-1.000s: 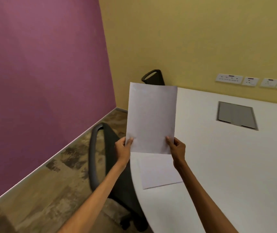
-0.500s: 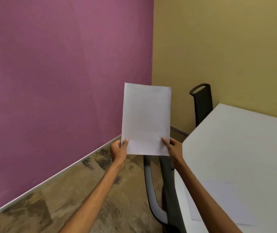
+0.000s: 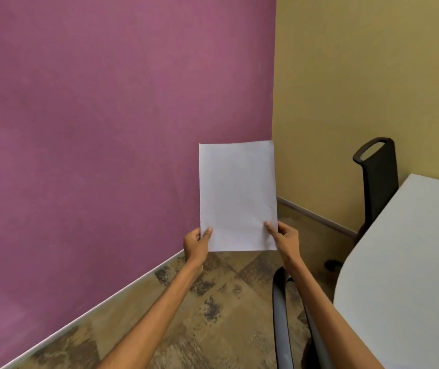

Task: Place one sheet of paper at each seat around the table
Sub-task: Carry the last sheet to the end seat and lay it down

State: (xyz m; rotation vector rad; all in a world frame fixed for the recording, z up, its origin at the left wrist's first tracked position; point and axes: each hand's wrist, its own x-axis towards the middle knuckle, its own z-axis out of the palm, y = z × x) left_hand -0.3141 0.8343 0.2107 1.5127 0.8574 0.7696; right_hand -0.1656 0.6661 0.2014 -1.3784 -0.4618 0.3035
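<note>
I hold white paper upright in front of me, against the corner of the room. Whether it is one sheet or a thin stack cannot be told. My left hand pinches its lower left corner and my right hand pinches its lower right corner. The white table lies at the right edge of the view, its curved end nearest me. The paper hangs over the floor, left of the table and apart from it. No sheet lying on the table is in view.
A black chair stands at the table's far end against the yellow wall. Another chair's grey armrest shows below my right forearm. A purple wall fills the left; patterned brown floor runs between it and the table.
My view has swung left, away from the table. The sheet lying on the table, the floor box and the wall sockets have left the view. Both hands keep the same grip on the paper.
</note>
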